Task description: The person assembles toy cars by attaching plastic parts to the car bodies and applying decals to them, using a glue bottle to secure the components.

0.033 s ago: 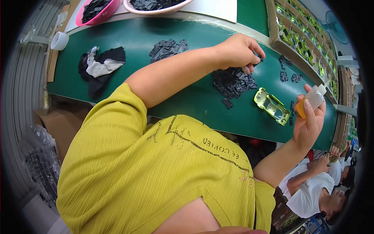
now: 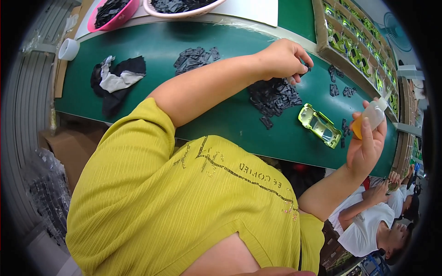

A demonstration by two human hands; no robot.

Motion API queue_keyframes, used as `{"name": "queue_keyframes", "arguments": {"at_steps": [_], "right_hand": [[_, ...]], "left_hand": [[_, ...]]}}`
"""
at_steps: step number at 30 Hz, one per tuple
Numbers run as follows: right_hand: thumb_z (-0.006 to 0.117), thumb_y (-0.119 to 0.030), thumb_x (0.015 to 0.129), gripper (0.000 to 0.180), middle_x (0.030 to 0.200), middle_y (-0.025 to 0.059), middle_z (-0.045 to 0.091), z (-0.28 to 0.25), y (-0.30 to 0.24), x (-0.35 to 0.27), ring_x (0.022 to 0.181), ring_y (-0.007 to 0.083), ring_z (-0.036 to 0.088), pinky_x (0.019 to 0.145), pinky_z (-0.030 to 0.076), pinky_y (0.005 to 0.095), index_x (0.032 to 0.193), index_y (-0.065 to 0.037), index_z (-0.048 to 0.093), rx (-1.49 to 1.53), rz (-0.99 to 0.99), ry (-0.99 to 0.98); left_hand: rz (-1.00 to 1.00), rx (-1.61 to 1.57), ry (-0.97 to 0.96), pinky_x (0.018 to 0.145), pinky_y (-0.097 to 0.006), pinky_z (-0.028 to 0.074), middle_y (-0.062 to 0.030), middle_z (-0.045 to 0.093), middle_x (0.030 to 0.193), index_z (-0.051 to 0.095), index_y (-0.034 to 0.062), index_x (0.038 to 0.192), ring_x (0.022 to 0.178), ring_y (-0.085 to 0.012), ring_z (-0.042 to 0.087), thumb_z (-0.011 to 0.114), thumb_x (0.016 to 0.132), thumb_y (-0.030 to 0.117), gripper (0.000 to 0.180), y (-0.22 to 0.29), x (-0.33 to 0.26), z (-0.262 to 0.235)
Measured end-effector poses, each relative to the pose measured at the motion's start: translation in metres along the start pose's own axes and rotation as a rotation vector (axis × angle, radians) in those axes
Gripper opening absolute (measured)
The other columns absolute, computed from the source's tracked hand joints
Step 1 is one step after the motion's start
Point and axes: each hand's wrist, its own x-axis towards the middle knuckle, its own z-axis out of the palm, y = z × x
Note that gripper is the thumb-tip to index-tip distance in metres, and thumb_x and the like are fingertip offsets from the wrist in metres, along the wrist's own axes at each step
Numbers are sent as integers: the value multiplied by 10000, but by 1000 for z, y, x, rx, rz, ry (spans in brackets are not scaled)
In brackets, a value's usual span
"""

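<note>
The left hand [image 2: 283, 60] pinched what looked like 1 small black plastic part [image 2: 305, 70] above the pile [image 2: 274, 96]; the right hand [image 2: 366, 142] gripped a dropper bottle [image 2: 370, 117], nozzle up, beside the green toy-car shell [image 2: 318, 125].

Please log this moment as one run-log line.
left hand: pinching small black part | right hand: holding squeeze bottle | toy car body: on green table

— What sort of place is this looking like?
— A small assembly workshop: black plastic parts [image 2: 274, 94] are lying on a green workbench [image 2: 152, 50], green toy car shells are filling a tray [image 2: 354, 43] upper right, and co-workers [image 2: 373, 221] are sitting lower right.
</note>
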Motion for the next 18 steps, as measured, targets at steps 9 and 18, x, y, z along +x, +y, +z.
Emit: {"name": "queue_keyframes", "arguments": {"at_steps": [9, 18], "right_hand": [[703, -53, 906, 348, 1012, 139, 656, 11, 21, 13, 693, 119, 584, 577, 447, 215, 1191, 73, 549, 171, -197, 11], [684, -39, 937, 361, 1145, 206, 655, 34, 70, 31, 762, 190, 651, 609, 511, 241, 1257, 50, 541, 540, -99, 2]], "left_hand": [[17, -93, -11, 677, -286, 593, -134, 689, 976, 636, -65, 1211, 773, -174, 708, 659, 908, 10, 314, -17, 19, 6], [36, -125, -43, 658, -275, 588, -111, 691, 904, 624, -74, 1186, 734, -168, 711, 656, 903, 15, 299, -27, 26, 2]]}}
